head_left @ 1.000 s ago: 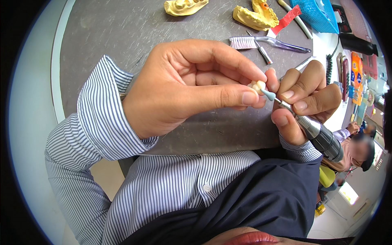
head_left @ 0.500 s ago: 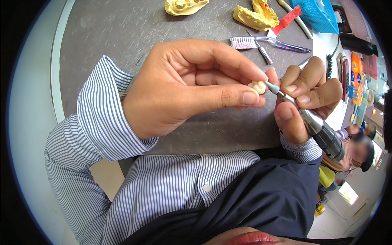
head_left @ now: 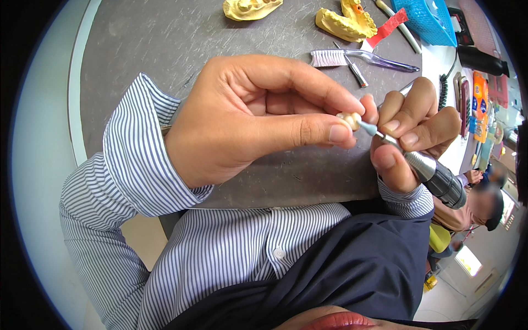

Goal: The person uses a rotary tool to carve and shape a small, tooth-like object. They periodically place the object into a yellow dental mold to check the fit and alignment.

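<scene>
Between thumb and fingertips, my left hand (head_left: pixel 242 121) pinches a small cream-coloured dental crown (head_left: pixel 348 119). My right hand (head_left: pixel 421 124) is closed round the slim front of a black and silver rotary handpiece (head_left: pixel 440 181). Its pale blue-grey cone-shaped polishing tip (head_left: pixel 367 128) points left and appears to touch the crown's right side. Both hands are close together above the grey worktop (head_left: pixel 148 38), and my left fingers hide part of the crown.
Beyond my hands lie a toothbrush (head_left: pixel 379 58), a thin metal bur (head_left: pixel 357 74), two yellow dental casts (head_left: pixel 253 8) and a red strip (head_left: pixel 388 28). A blue basket (head_left: pixel 434 22) stands at the far right. Other people sit at the right.
The polishing tip has shifted slightly down and left against the crown, and the handpiece lies at a flatter angle. The crown has turned a little in my left fingers.
</scene>
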Tool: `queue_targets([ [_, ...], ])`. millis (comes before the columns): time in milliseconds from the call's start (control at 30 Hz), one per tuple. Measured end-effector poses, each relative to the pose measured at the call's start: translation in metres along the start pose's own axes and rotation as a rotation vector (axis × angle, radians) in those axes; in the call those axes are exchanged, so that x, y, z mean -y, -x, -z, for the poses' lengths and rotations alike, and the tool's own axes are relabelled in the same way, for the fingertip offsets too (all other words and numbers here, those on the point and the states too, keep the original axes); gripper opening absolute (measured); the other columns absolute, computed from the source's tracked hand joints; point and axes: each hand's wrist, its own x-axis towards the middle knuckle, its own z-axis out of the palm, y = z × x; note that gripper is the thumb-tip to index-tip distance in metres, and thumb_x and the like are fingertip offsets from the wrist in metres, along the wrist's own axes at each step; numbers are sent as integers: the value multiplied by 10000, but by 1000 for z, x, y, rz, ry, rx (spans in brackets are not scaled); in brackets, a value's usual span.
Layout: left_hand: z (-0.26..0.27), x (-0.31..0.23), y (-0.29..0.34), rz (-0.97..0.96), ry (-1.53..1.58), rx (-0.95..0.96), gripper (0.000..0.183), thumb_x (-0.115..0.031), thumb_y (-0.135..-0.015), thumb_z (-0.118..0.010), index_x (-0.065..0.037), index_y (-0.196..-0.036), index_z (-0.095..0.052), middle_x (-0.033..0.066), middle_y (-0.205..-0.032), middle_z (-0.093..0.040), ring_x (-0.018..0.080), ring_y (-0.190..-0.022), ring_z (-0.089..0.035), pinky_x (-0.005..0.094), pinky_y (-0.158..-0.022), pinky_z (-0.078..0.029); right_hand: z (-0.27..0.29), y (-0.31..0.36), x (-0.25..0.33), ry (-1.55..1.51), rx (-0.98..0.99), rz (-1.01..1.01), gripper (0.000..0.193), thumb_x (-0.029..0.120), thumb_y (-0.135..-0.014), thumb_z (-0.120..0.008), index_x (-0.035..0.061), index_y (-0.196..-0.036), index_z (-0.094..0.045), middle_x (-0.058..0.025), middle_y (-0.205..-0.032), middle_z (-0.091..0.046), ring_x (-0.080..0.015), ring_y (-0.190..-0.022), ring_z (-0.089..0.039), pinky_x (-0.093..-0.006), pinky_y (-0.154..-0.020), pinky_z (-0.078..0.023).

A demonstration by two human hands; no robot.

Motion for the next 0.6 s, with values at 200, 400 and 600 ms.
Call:
queue_targets([
  [200,0,0,1,5,5,4,196,26,-776,-547,41,-971,-544,152,-907,-582,213,-834,-608,293,-753,-513,-3,-1,1,-37,-88,-41,280,67,-672,-674,107,-766,-414,-60,-766,-445,-94,-574,-426,-262,-695,-473],
  [400,-1,0,2,0,26,3,189,28,-774,-548,44,-962,-550,151,-912,-576,210,-834,-607,288,-749,-515,0,-1,2,-25,-7,2,289,62,-646,-680,109,-761,-419,-61,-762,-442,-97,-581,-428,-268,-694,-473],
  [600,-1,1,2,11,46,4,190,22,-774,-553,45,-962,-550,147,-909,-576,202,-823,-608,282,-743,-516,-1,0,3,25,25,21,286,56,-639,-682,113,-759,-428,-61,-764,-452,-97,-570,-425,-254,-649,-461],
])
